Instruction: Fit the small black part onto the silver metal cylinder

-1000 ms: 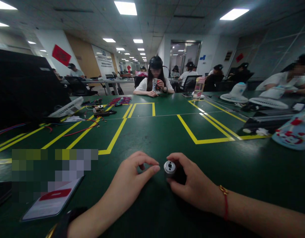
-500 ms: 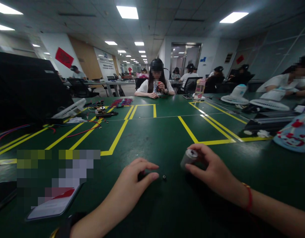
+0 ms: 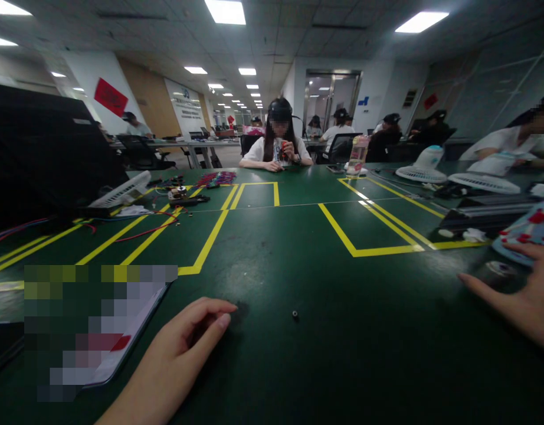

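A grey metal cylinder with a dark-centred top, like a small motor (image 3: 497,274), stands at the right of the green table (image 3: 272,260). My right hand (image 3: 526,292) is around it, thumb and fingers spread wide apart, seemingly free of the cylinder; motion blurs this area. Over the table at lower left, my left hand (image 3: 187,336) is loosely curved and empty, with a small gap between thumb and forefinger. Between the two hands lies a tiny dark ring-like part (image 3: 295,314), touched by neither.
A partly blurred phone-like slab (image 3: 121,360) lies left of my left hand. A blue patterned bag (image 3: 531,230) is beside my right hand. White fans (image 3: 422,168), a bottle (image 3: 357,156) and wires (image 3: 166,223) stand farther back. A person (image 3: 278,144) sits opposite.
My right hand has carried the cylinder far to the right, and its fingers have spread. My left hand has drawn back leftward, away from the tiny part, which stays put.
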Demonstrator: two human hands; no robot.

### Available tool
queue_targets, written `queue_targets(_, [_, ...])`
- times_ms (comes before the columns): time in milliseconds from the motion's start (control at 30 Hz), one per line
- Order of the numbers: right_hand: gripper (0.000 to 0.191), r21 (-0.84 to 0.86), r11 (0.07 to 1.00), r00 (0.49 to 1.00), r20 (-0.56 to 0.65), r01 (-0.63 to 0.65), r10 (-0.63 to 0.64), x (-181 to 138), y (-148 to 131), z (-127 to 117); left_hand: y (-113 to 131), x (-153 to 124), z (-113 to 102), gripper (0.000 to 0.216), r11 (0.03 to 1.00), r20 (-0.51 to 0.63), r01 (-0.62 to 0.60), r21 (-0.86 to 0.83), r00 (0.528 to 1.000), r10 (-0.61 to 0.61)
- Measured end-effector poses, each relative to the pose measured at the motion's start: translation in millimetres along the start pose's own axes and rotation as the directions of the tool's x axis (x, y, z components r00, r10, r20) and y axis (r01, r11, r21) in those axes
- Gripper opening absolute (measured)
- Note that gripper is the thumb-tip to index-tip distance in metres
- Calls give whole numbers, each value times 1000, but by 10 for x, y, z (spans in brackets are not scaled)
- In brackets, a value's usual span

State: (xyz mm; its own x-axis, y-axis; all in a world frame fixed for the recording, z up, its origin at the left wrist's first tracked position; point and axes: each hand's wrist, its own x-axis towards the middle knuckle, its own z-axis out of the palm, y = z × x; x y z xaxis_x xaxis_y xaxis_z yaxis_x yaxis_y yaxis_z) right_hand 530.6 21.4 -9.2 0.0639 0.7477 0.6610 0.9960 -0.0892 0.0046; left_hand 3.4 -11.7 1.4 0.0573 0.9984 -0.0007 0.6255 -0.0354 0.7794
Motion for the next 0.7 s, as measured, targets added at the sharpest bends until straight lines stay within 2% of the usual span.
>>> queue_targets(33, [66, -38, 999, 1000, 0, 16, -16, 8, -260, -71, 5, 1, 2, 22, 1000, 4, -4, 5, 1000, 4])
queue_targets(67, [61, 27, 995, 995, 17, 97, -97, 10, -551, -139, 7, 0, 3, 22, 1000, 6, -8, 10, 1000, 7])
queue_targets(100, [55, 162, 966, 975, 55, 203, -215, 4, -857, -197, 9, -3, 2, 22, 1000, 4, -8, 15, 1000, 8])
queue_targets(167, [50, 461, 815, 877, 141, 352, -459, -22, -1469, -265, 12, -10, 1, 21, 1000, -1, -7, 23, 1000, 7])
queue_targets(267, [50, 725, 613, 711, 249, 313, -657, -56, -2228, -250, 23, -21, 1, 19, 999, 21, -26, 35, 999, 26])
queue_targets(367, [26, 809, 522, 621, 269, 269, -736, -56, -2633, -183, 37, -24, 6, 17, 997, 35, -64, 44, 997, 63])
queue_targets(433, [24, 830, 506, 615, 275, 237, -739, -41, -2663, -153, 39, -23, 9, 16, 996, 37, -80, 45, 996, 79])
queue_targets(467, [25, 834, 507, 633, 275, 217, -723, -28, -2608, -149, 36, -21, 10, 16, 995, 38, -86, 45, 996, 84])
queue_targets(533, [24, 816, 544, 715, 262, 194, -649, 17, -2375, -165, 26, -20, 11, 16, 994, 41, -93, 49, 995, 91])
queue_targets(600, [24, 744, 629, 809, 216, 226, -546, 92, -2008, -212, 11, -19, 14, 16, 994, 46, -92, 57, 995, 89])
queue_targets(700, [27, 462, 858, 918, 199, 222, -344, 243, -1293, -298, -12, -16, 22, 17, 993, 64, -93, 72, 994, 89])
